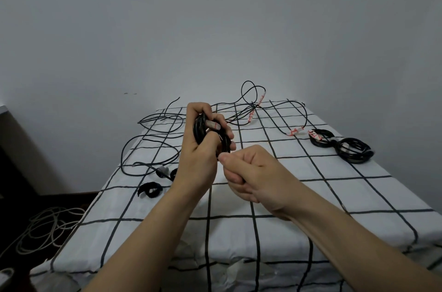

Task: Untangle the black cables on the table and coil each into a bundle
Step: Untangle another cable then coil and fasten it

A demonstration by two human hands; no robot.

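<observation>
We see the left hand raised in the middle of the frame, above the tabletop, which is covered by a white cloth with a black grid. Its fingers are curled through and around a coiled black cable, gripping the loops upright. A pale taped end with red marks lies across the top of that coil, under the fingertips.

Just below and to the right, the right hand is curled into a loose fist. Its thumb presses against the forefinger at the coil's lower edge, pinching a dark strand there.

Left of the hands we find a loose tangle of black cable spread over the cloth. A second tangle rises at the far edge, with taped ends among its loops. At the right of the frame two finished bundles lie touching each other. A black strap lies curled near the left forearm.

In the lower left corner a pale cable lies in loops on the floor.
</observation>
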